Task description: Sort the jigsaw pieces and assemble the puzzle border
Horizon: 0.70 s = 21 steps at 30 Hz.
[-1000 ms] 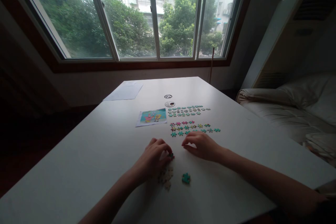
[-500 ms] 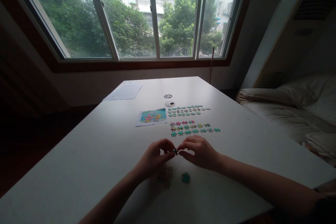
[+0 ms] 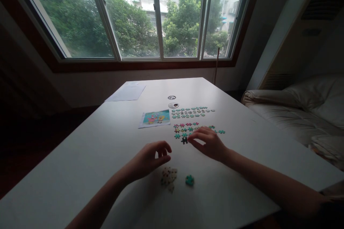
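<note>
My right hand (image 3: pixel 206 143) pinches a dark jigsaw puzzle piece (image 3: pixel 184 140) by its right edge, just in front of the nearest row of pieces. My left hand (image 3: pixel 154 155) hovers over the table with its thumb and fingers apart, holding nothing. Below it lies a loose pile of pale puzzle pieces (image 3: pixel 168 177). A small stack of green puzzle pieces (image 3: pixel 189 180) sits to the right of that pile. Beyond my right hand, puzzle pieces (image 3: pixel 188 116) are laid out in several rows, some hidden behind my fingers.
A picture card (image 3: pixel 156 118) with cartoon figures lies left of the rows. Two round items (image 3: pixel 173 105) are behind it, and white paper sheets (image 3: pixel 126 92) lie at the far left of the white table (image 3: pixel 80 157). A cream sofa (image 3: pixel 285 114) stands on the right.
The dark piece has passed from between both hands into my right hand alone, which moved forward to the rows. My left hand let go and drew back left, uncovering the pale pile.
</note>
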Motion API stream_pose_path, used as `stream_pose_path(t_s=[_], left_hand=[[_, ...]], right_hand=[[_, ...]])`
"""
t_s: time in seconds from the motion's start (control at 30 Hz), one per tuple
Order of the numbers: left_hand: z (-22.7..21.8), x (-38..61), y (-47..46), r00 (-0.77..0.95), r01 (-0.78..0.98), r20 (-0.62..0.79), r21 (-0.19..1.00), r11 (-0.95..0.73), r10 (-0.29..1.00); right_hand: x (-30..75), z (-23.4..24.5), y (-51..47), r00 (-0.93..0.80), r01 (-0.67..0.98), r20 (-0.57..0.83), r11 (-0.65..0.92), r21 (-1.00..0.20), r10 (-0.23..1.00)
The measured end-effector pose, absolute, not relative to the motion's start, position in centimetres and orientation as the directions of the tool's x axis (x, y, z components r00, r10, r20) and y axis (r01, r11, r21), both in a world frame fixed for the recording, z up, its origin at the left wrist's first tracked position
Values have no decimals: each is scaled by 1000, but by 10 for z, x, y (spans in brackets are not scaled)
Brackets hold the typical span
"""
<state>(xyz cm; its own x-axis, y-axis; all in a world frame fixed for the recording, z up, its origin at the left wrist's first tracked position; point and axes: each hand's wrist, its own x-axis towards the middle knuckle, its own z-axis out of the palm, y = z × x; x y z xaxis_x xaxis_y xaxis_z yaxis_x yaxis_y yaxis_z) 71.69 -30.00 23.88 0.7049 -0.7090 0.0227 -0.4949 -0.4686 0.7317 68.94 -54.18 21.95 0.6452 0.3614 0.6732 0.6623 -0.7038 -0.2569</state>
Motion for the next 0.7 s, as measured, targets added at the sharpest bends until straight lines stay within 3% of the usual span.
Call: stream_pose_path(t_s=[0.13, 0.3, 0.43, 0.7], left_hand=[[239, 715, -293, 703, -570, -78, 533, -625, -707], [236, 709, -298, 740, -569, -125, 409, -714, -661], [234, 708, -300, 736, -575, -138, 388, -720, -663], [226, 712, -302, 681, -608, -125, 453, -653, -721]], right_hand=[[698, 221, -558, 647, 601, 722, -747, -286, 244], [702, 219, -564, 667, 578, 700, -771, -268, 257], [714, 218, -578, 729, 529, 632, -803, -275, 263], [759, 198, -643, 905, 244, 417, -907, -344, 85]])
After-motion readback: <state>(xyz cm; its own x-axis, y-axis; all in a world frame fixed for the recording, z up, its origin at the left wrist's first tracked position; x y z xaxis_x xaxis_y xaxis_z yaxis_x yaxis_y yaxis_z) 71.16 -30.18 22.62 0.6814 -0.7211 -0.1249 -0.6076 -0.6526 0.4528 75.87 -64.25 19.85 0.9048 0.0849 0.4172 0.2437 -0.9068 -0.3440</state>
